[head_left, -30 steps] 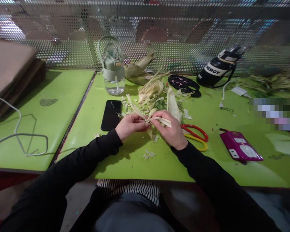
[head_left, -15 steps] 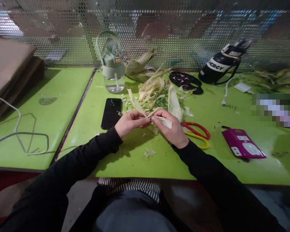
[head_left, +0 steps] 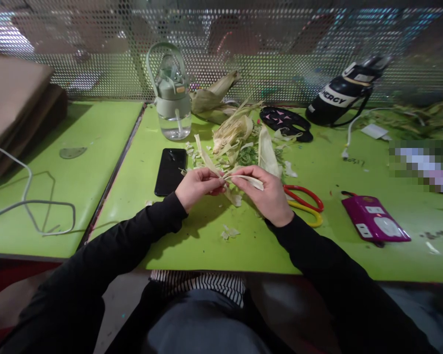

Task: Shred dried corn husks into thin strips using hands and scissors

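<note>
Green tabletop [head_left: 203, 238] | husk strips [head_left: 206, 158]: long axes leftward-away and rightward | left grip [head_left: 197, 188], right grip [head_left: 268, 194]: pinching them

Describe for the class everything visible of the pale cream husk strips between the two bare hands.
The pale cream husk strips look thin, dry and fibrous. They meet where the bare left hand and bare right hand pinch them above the lime-green tabletop. One slants away beyond the left hand; another crosses the right hand. Whether they are knotted is unclear.
</note>
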The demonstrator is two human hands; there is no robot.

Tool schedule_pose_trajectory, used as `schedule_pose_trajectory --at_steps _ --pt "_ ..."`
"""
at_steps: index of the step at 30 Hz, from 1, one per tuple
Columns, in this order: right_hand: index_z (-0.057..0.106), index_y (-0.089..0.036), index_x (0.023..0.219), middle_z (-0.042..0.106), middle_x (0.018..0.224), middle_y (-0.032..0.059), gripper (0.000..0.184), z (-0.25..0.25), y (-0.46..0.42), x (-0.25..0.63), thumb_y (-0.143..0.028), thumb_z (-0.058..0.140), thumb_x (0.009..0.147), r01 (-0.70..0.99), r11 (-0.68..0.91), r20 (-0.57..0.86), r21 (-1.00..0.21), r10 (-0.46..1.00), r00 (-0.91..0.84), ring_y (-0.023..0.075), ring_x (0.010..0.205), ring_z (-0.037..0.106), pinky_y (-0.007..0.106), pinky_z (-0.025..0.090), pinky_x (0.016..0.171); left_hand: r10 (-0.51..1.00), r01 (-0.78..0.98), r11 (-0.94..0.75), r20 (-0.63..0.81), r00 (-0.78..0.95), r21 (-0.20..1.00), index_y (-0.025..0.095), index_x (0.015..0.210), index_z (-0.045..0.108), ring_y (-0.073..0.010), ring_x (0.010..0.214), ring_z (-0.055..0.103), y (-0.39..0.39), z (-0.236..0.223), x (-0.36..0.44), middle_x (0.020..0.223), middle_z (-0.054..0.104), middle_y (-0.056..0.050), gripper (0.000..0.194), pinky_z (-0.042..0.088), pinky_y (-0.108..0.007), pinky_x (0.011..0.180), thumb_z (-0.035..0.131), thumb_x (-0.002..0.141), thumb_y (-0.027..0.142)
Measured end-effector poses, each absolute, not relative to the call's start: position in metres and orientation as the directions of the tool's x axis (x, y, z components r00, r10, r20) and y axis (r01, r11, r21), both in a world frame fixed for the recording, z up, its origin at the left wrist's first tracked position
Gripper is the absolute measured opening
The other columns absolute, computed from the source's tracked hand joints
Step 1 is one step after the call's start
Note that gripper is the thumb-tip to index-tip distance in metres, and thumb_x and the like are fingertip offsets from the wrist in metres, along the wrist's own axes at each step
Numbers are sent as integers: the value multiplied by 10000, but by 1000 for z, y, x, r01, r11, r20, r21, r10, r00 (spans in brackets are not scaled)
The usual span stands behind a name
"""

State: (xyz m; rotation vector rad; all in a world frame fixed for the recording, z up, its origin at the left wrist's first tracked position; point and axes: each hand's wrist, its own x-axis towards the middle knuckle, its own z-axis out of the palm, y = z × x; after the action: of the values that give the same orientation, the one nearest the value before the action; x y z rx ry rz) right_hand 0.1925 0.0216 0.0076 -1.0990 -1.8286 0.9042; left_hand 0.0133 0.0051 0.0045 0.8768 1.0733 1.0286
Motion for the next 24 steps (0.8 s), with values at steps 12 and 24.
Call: schedule_pose_trajectory --at_steps 12,24 --pt "635 -251 852 698 1053 40 124 8 23 194 -372 661 853 408 512 404 -756 855 -325 231 1029 632 448 485 953 929 -194 336 -291 228 922 117 780 658 -68 593 619 6 4 13 692 689 -3 39 500 -222 654 671 771 81" --pt "591 -242 896 694 1003 56 147 6 23 195 -388 590 905 425 536 388 -729 836 -389 236 978 654 441 502 917 911 -312 391 -315 267 866 107 827 681 -76 642 658 5 6 12 709 696 -6 65 534 -236 723 666 784 61"
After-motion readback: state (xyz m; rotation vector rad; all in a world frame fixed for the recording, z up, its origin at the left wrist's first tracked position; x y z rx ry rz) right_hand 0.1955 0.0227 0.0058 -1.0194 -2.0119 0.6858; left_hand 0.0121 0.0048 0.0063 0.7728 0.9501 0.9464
